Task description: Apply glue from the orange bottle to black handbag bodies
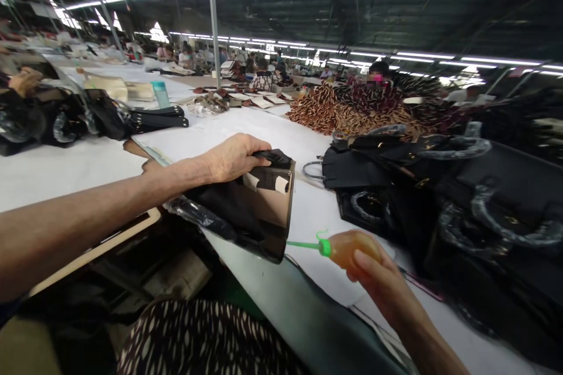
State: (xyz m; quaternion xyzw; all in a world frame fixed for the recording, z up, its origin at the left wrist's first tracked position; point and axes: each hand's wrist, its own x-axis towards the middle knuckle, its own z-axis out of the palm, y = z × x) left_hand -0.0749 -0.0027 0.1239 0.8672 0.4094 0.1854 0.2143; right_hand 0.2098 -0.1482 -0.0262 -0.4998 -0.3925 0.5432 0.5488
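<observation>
My left hand (237,157) is closed on the dark lining at the upper edge of a black handbag (264,205), which is tilted so that its brown inside faces me. Two pale patches show on that inside near the top. In my right hand (373,261) is a squeeze bottle (349,246) of amber liquid, fingers wrapped round its body. Its green cap and long thin nozzle point left, and the tip is at the bag's right edge; whether it touches cannot be told. A handle in clear wrapping (200,214) lies along the bag's lower left side.
Many black handbags with wrapped handles (440,187) are piled on the right of the white table (246,123). Behind them rise stacks of brown pieces (316,108). A teal bottle (160,94) stands at the left beside more black bags (65,114). Another person's hand (26,81) shows far left.
</observation>
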